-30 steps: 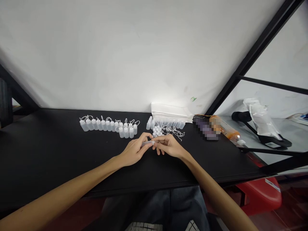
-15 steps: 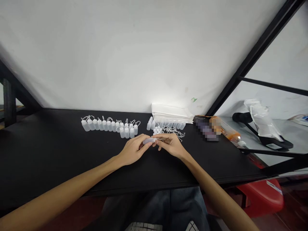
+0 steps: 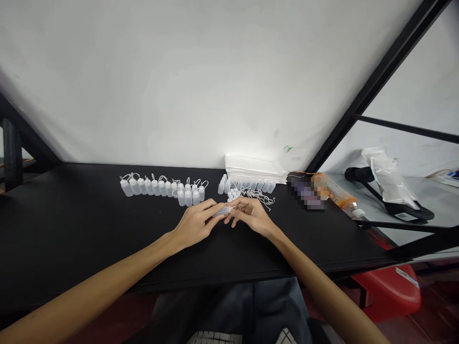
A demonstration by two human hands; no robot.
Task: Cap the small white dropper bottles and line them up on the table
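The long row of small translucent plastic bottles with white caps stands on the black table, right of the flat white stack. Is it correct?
Not quite: the head view shows the row of bottles to the left of the white stack, not right. It does stand on the black table.

The small bottle (image 3: 221, 210), held nearly level between both hands a second earlier, had been tipped so that its capped end was raised slightly. The arched index finger of the left hand (image 3: 199, 222) had been lowered and flattened along the bottle, and the lower fingers of the right hand (image 3: 253, 217) had been drawn in closer to it.
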